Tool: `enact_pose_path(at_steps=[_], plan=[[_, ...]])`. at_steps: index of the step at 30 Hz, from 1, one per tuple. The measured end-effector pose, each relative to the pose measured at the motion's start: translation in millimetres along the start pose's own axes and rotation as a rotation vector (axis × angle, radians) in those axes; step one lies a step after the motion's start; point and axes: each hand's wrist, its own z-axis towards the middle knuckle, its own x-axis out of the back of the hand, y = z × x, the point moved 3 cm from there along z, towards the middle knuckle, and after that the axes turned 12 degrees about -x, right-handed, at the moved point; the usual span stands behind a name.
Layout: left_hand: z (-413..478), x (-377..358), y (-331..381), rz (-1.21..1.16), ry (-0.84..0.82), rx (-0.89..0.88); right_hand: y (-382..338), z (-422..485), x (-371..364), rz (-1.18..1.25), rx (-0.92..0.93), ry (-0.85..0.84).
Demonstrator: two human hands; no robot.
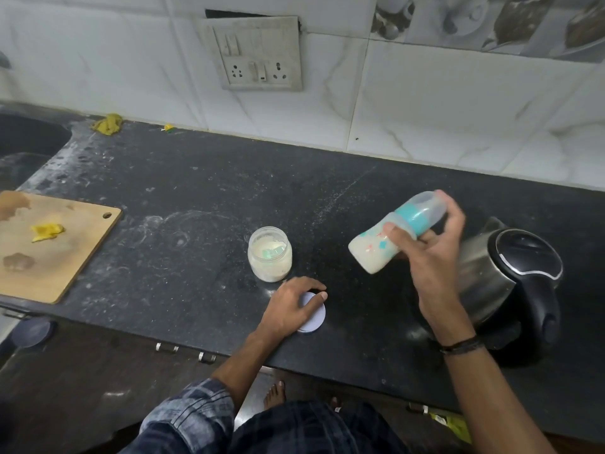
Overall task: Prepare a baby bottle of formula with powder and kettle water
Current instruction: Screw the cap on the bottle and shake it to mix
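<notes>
My right hand [429, 253] grips a baby bottle [376, 250] in the air above the black counter [183, 198], tilted with its base down-left and its capped teal top up-right. Milky white liquid fills its lower part. An open jar of formula powder [270, 253] with a green scoop inside stands at the counter's middle. Just in front of it lies a pale round lid [316, 317], and my left hand [293, 306] rests on it with fingers curved over its edge. A steel kettle [510, 280] with a black lid and handle stands to the right, behind my right hand.
A wooden cutting board [49, 247] with a yellow scrap on it lies at the left. A sink [26, 149] is at the far left, a yellow cloth [108, 123] near the tiled wall, and a socket panel [258, 54] above. The counter's front edge runs close to my body.
</notes>
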Motion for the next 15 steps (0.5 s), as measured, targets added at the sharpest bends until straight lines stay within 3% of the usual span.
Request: enact_pose_path(at_steps=[4,8,12,15], plan=[[1.0,-1.2,-0.6,0.007,0.006,0.007,-13.9,3.1,3.2,0.251,0.083,0.198],[0.1,-0.4,-0.9,0.005,0.005,0.007,-10.7,8.7,-4.5,-0.007,-0.021,-0.032],[0.5,-1.0,0.1,0.013,0.002,0.012,-21.9,6.0,4.9,0.256,0.100,0.130],[0.2,-1.3,-1.5,0.013,0.007,0.011,-15.7,9.9,5.0,0.118,0.024,0.070]])
